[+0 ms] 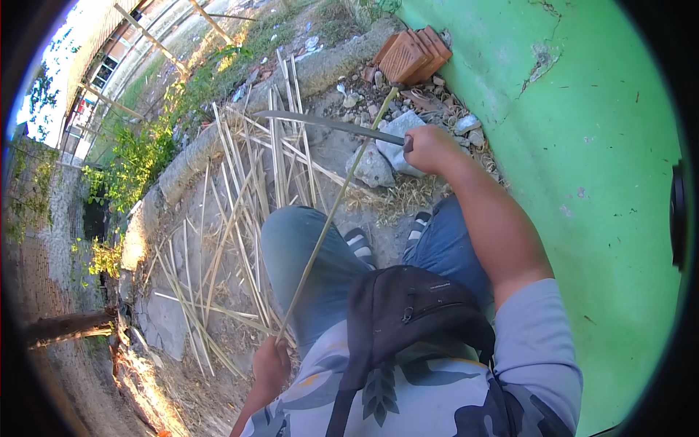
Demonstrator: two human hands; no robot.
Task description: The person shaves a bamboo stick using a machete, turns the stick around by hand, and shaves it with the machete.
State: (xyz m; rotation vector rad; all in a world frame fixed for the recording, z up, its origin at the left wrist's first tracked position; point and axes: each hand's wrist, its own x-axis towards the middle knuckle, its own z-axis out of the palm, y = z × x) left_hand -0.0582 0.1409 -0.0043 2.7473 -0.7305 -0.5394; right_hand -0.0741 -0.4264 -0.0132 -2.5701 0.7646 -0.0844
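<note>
My right hand [431, 149] is closed round the handle of a long machete [328, 122], whose blade points left and crosses a long thin bamboo strip [342, 186]. The lower end of that strip is in my left hand [271, 360], closed round it beside my left knee. From there the strip runs up past my knees, its far end near the stacked roof tiles [413, 56]. Many pale split strips [237, 197] lie crisscrossed on the ground to the left of my legs.
A green wall [582, 218] stands close on my right. Rocks [373, 166] and rubble lie in front of my feet. A low stone edge [191, 164] and green plants [138, 156] are at the left. A black bag [419, 313] rests on my lap.
</note>
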